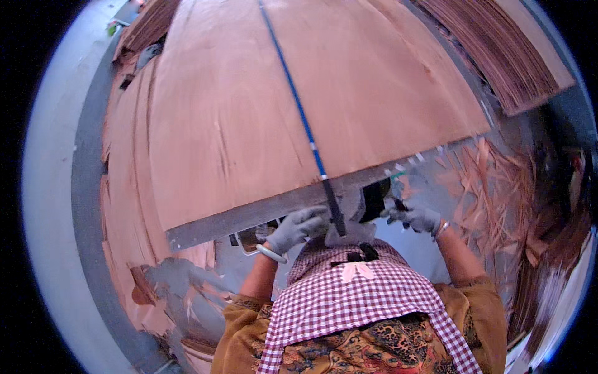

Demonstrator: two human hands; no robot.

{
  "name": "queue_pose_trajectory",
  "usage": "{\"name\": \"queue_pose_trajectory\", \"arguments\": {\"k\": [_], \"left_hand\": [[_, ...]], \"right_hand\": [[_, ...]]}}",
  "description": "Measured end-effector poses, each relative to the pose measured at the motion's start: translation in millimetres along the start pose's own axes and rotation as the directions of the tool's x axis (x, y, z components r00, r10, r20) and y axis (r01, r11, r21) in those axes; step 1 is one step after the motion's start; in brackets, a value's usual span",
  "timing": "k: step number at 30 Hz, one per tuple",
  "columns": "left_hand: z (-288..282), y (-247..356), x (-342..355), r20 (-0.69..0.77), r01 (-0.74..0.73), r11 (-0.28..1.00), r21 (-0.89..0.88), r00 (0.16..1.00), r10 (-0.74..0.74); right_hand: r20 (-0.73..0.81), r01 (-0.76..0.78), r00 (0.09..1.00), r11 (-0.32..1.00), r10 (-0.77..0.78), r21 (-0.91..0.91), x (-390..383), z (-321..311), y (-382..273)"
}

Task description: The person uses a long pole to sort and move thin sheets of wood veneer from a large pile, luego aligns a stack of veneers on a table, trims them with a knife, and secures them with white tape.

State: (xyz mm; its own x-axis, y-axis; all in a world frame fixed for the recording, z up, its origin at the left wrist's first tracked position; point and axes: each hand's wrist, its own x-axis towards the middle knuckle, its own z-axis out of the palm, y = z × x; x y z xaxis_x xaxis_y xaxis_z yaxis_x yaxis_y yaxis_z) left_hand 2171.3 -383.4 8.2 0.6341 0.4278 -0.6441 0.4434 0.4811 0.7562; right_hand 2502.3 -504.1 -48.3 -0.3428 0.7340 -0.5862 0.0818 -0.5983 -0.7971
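Note:
My left hand (299, 225), in a grey glove with a white bangle at the wrist, is near the black handle end of a long blue rod (299, 115), its fingers extended and slightly bent. The rod lies lengthwise over a broad sheet of pale reddish wood veneer (392, 81). My right hand (414, 217), also gloved, has its fingers curled on a small dark object (400, 206) below the sheet's near edge. A black piece (374, 201) sits between the hands, above my checked apron (352, 299).
A thick veneer stack (498, 59) lies at upper right, more sheets (128, 174) along the left. Torn veneer scraps (486, 212) cover the floor at right, with others at lower left. A grey metal edge (212, 227) runs under the sheet's front.

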Motion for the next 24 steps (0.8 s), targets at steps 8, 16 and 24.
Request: {"name": "queue_pose_trajectory", "arguments": {"k": [8,16,24], "left_hand": [[-30.6,-69.5,-29.6,-0.526,-0.292,0.868,-0.401,0.849,0.043],[-126.2,-138.7,-72.6,-0.861,-0.785,0.370,-0.497,0.498,-0.100],[-254.7,-241.8,-129.1,-0.779,-0.825,-0.049,-0.563,0.511,0.363]], "right_hand": [[0.153,0.254,0.955,0.967,-0.253,0.013,56.0,66.3,9.4],[0.088,0.238,0.964,0.964,-0.249,0.119,91.2,89.7,-23.2],[0.050,0.185,0.982,0.897,-0.180,-0.400,109.4,104.9,-46.6]]}}
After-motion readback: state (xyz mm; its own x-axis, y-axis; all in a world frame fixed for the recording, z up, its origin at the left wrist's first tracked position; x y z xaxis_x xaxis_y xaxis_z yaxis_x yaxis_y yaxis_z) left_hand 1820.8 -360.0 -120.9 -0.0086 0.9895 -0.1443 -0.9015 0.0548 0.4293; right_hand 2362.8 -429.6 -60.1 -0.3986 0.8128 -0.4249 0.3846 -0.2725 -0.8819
